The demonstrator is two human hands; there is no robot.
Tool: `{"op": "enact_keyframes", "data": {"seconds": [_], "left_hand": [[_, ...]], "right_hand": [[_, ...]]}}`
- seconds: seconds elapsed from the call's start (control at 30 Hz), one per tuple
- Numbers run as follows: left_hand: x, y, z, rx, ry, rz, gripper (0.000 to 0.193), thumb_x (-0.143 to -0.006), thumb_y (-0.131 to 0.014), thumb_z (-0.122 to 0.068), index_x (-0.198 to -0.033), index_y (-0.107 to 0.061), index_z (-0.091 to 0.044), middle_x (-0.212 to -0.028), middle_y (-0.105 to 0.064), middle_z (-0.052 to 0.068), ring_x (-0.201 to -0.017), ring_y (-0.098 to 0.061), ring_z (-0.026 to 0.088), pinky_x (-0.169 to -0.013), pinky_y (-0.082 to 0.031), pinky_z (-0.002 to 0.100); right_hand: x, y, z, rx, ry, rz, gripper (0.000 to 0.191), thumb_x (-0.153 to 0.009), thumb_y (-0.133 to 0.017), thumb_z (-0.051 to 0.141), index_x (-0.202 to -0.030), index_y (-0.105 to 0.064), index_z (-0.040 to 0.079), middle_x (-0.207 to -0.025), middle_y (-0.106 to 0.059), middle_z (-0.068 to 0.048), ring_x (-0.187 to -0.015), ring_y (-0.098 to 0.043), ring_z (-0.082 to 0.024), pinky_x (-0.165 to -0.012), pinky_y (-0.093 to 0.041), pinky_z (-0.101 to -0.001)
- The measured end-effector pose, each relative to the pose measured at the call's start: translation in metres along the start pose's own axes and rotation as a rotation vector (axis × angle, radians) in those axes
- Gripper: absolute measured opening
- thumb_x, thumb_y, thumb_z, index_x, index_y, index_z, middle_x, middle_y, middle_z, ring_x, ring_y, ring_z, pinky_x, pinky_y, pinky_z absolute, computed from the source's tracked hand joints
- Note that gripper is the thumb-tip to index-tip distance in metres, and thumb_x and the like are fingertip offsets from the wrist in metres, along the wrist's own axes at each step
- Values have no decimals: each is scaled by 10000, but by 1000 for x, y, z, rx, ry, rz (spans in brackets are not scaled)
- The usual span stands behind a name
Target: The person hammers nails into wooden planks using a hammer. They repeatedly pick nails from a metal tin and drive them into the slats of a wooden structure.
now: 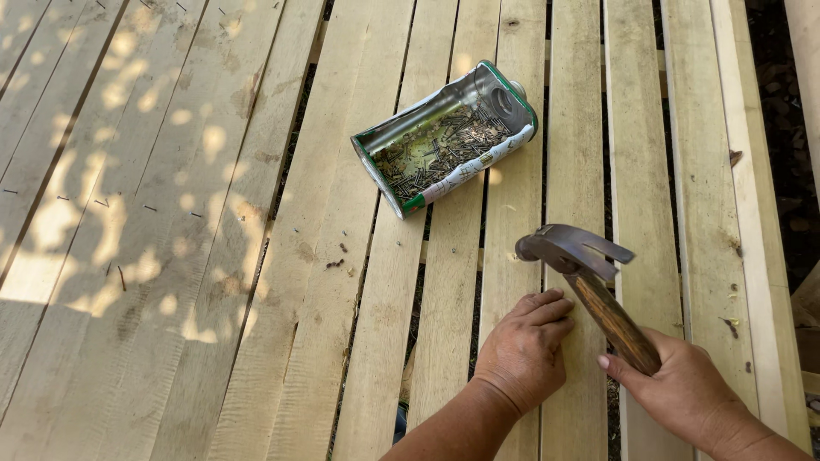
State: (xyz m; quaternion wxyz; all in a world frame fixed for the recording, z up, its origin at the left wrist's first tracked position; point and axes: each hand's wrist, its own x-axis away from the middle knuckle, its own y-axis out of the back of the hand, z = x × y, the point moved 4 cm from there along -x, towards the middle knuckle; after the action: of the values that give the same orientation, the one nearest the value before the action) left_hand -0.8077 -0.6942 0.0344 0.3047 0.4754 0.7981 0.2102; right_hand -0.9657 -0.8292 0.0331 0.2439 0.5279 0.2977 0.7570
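My right hand (683,388) grips the brown wooden handle of a claw hammer (574,250), whose dark metal head hangs just above a pale wooden slat (512,171). Beside it, my left hand (523,348) rests knuckles-up on the slats, fingers curled and pressed to the wood just below the hammer head. Whether those fingers pinch a nail is hidden. A cut-open metal can (446,137) with green and white trim lies on its side farther up, holding several small dark nails.
Long pale boards (171,256) run away from me, close together on the left and spaced with dark gaps on the right. A few loose nails (333,264) lie on the wood. Dark ground (786,128) shows past the right edge.
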Motion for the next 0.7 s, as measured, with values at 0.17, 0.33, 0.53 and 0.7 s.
{"op": "enact_keyframes", "data": {"seconds": [0.17,0.33,0.53,0.7], "left_hand": [[0,0,-1,-23,10,15,295,-874,-571,26,-1099,-759,-1,-1351,-689,102,-1400,-553,241,-1225,-407,376],[0,1,-2,-23,28,28,307,-847,-581,29,-1094,-761,-1,-1353,-684,107,-1402,-542,249,-1211,-401,379],[-2,3,-2,17,28,38,301,-839,-592,30,-1090,-757,5,-1357,-683,110,-1399,-543,260,-1200,-416,371],[-2,5,-3,4,36,32,287,-854,-586,41,-1078,-761,-1,-1360,-686,108,-1392,-549,267,-1198,-415,377]], "right_hand": [[-10,6,-8,44,-40,-13,383,-898,-769,482,-1038,-736,126,-625,-547,-46,-582,-562,-180,-610,-526,-382],[-6,2,-15,-100,184,-107,451,-930,-802,480,-1019,-657,63,-665,-554,-47,-572,-537,-165,-566,-519,-367],[-13,0,-12,-68,-32,9,458,-825,-783,502,-1066,-740,115,-650,-655,-55,-624,-679,-153,-699,-583,-368],[-20,27,-18,7,-49,-55,468,-840,-778,529,-1057,-763,114,-629,-647,-91,-618,-678,-220,-697,-590,-406]]}}
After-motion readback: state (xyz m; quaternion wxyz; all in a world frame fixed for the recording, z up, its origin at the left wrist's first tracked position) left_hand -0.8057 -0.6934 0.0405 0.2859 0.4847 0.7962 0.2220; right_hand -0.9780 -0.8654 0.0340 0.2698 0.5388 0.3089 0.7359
